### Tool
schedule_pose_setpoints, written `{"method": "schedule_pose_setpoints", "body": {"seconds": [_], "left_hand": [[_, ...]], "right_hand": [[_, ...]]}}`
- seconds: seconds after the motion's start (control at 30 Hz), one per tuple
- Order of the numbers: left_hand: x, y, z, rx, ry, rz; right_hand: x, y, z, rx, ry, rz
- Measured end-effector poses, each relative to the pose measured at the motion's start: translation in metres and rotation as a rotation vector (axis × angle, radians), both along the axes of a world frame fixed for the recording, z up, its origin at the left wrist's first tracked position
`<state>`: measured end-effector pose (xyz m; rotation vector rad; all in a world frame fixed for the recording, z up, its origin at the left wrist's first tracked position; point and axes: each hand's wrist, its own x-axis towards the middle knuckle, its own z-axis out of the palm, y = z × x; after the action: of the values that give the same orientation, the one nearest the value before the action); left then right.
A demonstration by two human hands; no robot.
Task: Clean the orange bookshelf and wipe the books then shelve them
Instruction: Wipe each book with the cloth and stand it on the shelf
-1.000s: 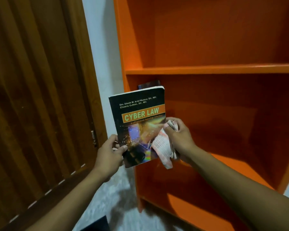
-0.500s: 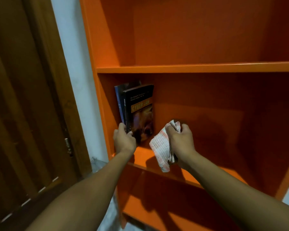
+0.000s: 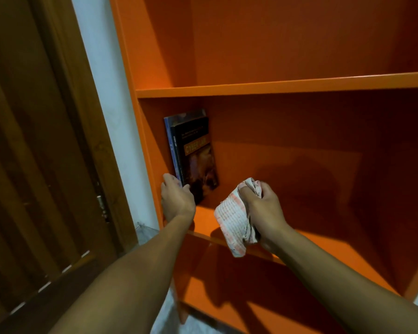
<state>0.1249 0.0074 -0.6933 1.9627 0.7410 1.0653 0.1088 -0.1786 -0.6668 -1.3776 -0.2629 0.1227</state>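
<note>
Seating the "Cyber Law" book [image 3: 198, 155] upright at nine o'clock on the orange bookshelf's middle shelf [image 3: 282, 86], the left hand [image 3: 177, 200] has its fingers curled at the book's lower spine beside a blue book [image 3: 170, 138]. The right hand [image 3: 263, 208] grips a bunched cloth [image 3: 234, 218] at five o'clock. Best pushed flush against its neighbour — square, not leaning — before letting go.

The black book [image 3: 198, 160], standing on the middle shelf of the orange bookshelf [image 3: 275, 86], carries the title "CYBER LAW" in an orange band across its front cover. Above that band run 2 lines of small pale print, too dim and small to read. The spine of the blue book [image 3: 170, 138] beside it bears marks that cannot be made out.
</note>
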Motion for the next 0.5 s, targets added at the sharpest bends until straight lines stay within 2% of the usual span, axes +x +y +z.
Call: {"method": "schedule_pose_setpoints", "body": {"seconds": [0.13,0.27,0.37,0.5], "left_hand": [[-0.035,0.004,-0.005,0.163,-0.054,-0.058],[-0.095,0.013,-0.031,0.258,-0.076,-0.102],[-0.139,0.026,-0.069,0.235,0.008,-0.109],[-0.196,0.035,-0.127,0.076,0.171,-0.166]], "right_hand": [[-0.019,-0.002,-0.011,0.007,0.108,0.061],[-0.056,0.003,-0.034,0.056,0.414,0.157],[-0.086,0.007,-0.053,0.059,0.621,0.180],[-0.116,0.009,-0.077,0.004,0.702,0.156]]}}
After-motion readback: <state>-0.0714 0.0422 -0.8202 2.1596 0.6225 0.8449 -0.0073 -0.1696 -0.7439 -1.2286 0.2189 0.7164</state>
